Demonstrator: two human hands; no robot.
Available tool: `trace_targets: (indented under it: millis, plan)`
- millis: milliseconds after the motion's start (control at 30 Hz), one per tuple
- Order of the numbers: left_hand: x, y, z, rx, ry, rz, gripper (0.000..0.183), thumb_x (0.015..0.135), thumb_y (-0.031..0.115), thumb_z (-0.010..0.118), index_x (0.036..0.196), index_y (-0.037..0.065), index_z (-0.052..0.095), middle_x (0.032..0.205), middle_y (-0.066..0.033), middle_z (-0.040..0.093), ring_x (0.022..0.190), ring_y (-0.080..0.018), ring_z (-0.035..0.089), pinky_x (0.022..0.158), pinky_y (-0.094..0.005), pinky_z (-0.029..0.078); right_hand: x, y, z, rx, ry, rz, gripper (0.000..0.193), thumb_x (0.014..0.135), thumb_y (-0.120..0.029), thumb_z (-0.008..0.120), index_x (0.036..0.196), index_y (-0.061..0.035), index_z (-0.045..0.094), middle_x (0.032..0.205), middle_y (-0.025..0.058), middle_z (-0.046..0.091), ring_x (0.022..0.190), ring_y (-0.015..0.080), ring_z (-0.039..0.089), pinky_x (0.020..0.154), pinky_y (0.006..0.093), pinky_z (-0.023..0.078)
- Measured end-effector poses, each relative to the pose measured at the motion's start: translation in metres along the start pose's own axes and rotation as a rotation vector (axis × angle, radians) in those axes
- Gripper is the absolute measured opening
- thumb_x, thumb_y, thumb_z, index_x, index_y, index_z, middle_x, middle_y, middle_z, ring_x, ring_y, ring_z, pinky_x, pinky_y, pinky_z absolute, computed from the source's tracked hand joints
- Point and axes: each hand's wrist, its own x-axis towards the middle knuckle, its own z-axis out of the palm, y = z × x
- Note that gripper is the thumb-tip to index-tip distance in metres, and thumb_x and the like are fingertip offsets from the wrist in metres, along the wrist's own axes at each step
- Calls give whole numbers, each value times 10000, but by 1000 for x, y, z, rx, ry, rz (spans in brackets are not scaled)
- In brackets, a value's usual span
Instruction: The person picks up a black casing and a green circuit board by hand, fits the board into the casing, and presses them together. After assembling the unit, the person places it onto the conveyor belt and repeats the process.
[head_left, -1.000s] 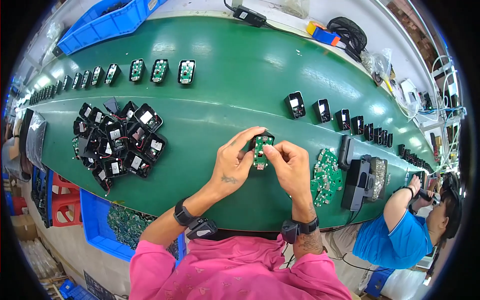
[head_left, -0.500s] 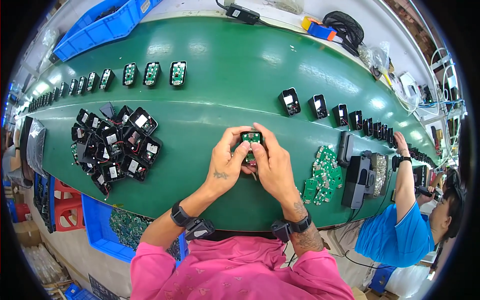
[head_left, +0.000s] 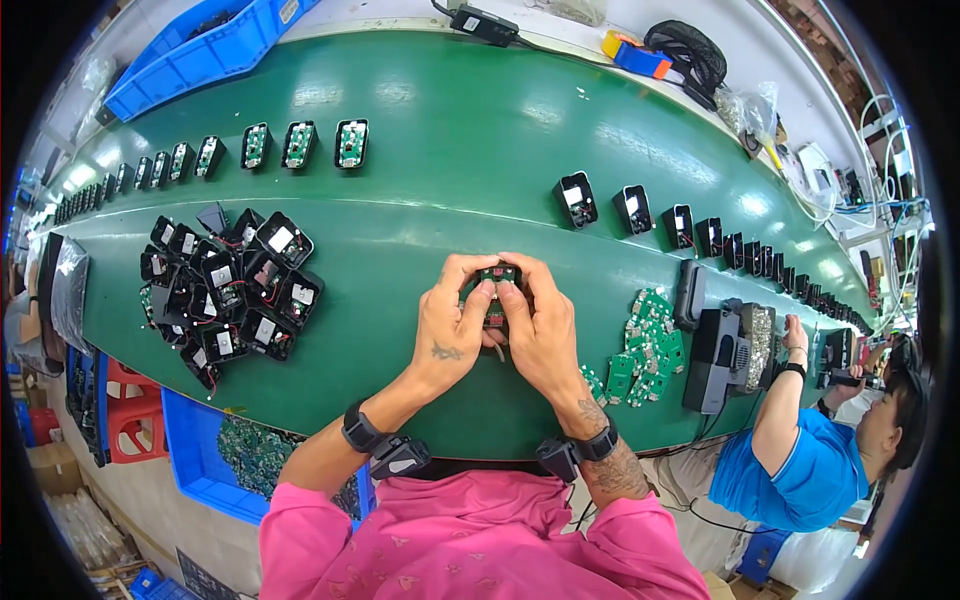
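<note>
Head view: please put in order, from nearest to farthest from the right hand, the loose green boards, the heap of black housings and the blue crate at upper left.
From the right hand:
1. Loose green boards, to its right.
2. Heap of black housings, on the table's left side.
3. Blue crate, far upper left.

Both hands [head_left: 443, 318] [head_left: 541, 318] partly hide the circuit board [head_left: 497, 273]

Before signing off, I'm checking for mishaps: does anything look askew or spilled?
The heap of black plastic housings at left looks askew, its pieces at mixed angles, unlike the neat row of board-filled black housings behind it. No spill shows. The left hand and right hand partly cover the green-boarded black housing between them.
</note>
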Motion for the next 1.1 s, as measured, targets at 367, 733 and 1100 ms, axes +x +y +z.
trace_targets:
  millis: [367, 733, 1100]
  plan:
    - [28, -14, -30, 74, 479, -7, 346, 1015, 255, 498, 1209, -27, 546, 1143, -141, 554, 679, -145, 569, 446, -275, 464, 166, 18, 67, 39, -111, 62, 334, 927, -142, 642, 1242, -33, 624, 796, 94, 669, 540, 135, 635, 498, 285, 522]
    - [14, -14, -34, 125, 348, -11, 197, 979, 147, 571, 1092, -14, 586, 948, -75, 626, 513, -85, 550, 471, -239, 435, 135, 0, 12, -829, 206, -363, 618, 780, -312, 796, 1268, 7, 593, 1063, 185, 636, 1030, 355, 553, 882, 455, 471]
    - [8, 9, 4, 197, 45, 136, 700, 788, 126, 790, 1406, 79, 464, 1407, -179, 464, 758, -224, 680, 650, -325, 582, 62, 1, -50, -254, -185, 101, 605, 697, -241, 844, 1181, 49, 626, 971, 157, 711, 810, 207, 667, 739, 322, 529]
